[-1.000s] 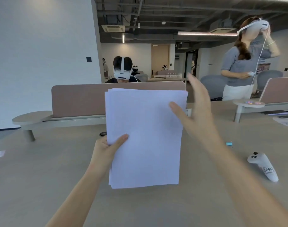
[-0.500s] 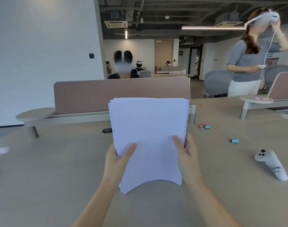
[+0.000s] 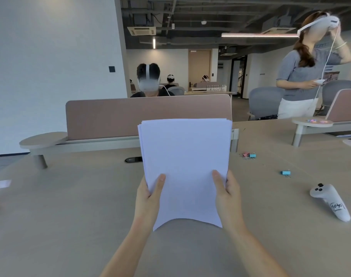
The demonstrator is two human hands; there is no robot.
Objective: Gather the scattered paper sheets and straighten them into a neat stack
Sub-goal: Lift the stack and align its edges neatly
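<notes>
A stack of white paper sheets (image 3: pixel 185 156) stands upright in front of me, over the beige table (image 3: pixel 70 216). My left hand (image 3: pixel 148 198) grips its lower left edge, thumb on the front. My right hand (image 3: pixel 227 193) grips the lower right edge the same way. The bottom edge bows upward in the middle. At the top and along the left side, several sheet edges still show slightly offset.
A white controller (image 3: pixel 330 201) lies on the table at right. Binder clips lie beyond it: a blue one (image 3: pixel 286 172) and a pink and blue pair (image 3: pixel 249 155). A pink divider panel (image 3: pixel 148 114) crosses the far edge. A person sits behind it; another stands at right.
My right hand came off open air and took hold of the stack's right edge. The stack dropped lower and squared up, held by both hands.
</notes>
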